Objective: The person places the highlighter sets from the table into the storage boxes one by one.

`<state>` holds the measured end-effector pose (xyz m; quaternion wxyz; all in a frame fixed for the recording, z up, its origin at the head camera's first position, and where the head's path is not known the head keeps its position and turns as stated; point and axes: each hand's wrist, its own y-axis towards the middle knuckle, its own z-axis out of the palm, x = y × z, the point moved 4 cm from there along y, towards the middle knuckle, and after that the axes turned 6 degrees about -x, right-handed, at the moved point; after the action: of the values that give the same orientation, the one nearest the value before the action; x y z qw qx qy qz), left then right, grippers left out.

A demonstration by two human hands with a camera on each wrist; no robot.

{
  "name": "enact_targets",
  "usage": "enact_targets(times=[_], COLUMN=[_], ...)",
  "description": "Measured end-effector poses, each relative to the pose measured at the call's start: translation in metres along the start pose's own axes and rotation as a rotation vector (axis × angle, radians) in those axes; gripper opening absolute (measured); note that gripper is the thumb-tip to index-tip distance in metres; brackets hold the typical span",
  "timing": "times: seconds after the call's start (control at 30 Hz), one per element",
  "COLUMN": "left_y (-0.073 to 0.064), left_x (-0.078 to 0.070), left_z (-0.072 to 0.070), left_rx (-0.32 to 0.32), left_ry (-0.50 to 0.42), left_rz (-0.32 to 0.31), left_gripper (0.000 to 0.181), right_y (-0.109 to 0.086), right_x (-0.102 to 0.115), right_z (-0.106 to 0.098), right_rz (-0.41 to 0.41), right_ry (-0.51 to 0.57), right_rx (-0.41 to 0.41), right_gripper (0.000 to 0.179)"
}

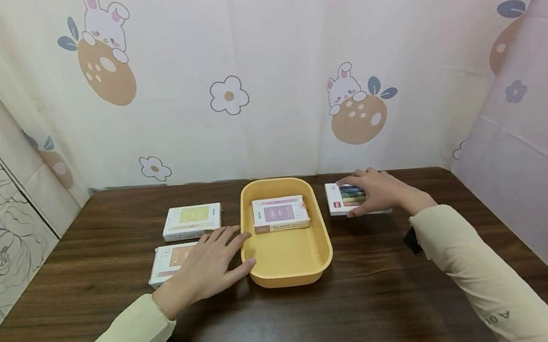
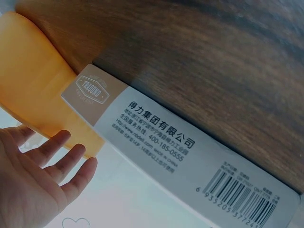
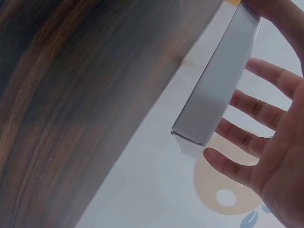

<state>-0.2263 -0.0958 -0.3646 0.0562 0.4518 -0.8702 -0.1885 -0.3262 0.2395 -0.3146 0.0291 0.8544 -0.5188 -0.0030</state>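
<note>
Evidently, the fingers (image 3: 259, 109) and thumb of the right hand (image 1: 383, 190) pinch the multicoloured box (image 1: 350, 198) by its edges, apparently just off the bench (image 1: 295, 330), right of the yellow tray (image 1: 289, 280); should that edge hold loosen, the box could tilt and drop. The left hand (image 1: 207, 267) lies relaxed, fingers straight at the tray's left rim, where a careless push could jostle the purple-labelled box (image 1: 280, 214) inside.

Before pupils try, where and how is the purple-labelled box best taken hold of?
Pinch the purple-labelled box by its near and far long sides, probably from above: it lies flat, its near side facing bare floor of the yellow tray.
</note>
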Motion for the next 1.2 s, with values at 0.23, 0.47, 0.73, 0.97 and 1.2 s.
enact_targets(times=[0.23,0.47,0.73,0.97,1.2], left_y=[0.000,-0.001,-0.001,-0.001,0.000], left_x=[0.001,0.000,0.000,0.001,0.001], left_z=[0.002,0.001,0.001,0.001,0.001], left_rx=[0.000,0.013,0.021,0.023,0.020], left_ry=[-0.002,-0.003,-0.004,-0.008,-0.010], left_rz=[-0.002,-0.009,-0.013,-0.016,-0.016], left_gripper=[0.062,0.062,0.062,0.062,0.062], right_y=[-0.003,-0.006,-0.008,-0.008,-0.009], right_x=[0.012,0.025,0.041,0.056,0.071], right_z=[-0.006,-0.011,-0.011,-0.009,-0.010], right_rz=[-0.003,-0.021,-0.065,-0.108,-0.173], right_ry=[0.011,0.010,0.009,-0.002,-0.003], right_rx=[-0.012,-0.017,-0.017,-0.026,-0.053], right_gripper=[0.078,0.077,0.075,0.073,0.074])
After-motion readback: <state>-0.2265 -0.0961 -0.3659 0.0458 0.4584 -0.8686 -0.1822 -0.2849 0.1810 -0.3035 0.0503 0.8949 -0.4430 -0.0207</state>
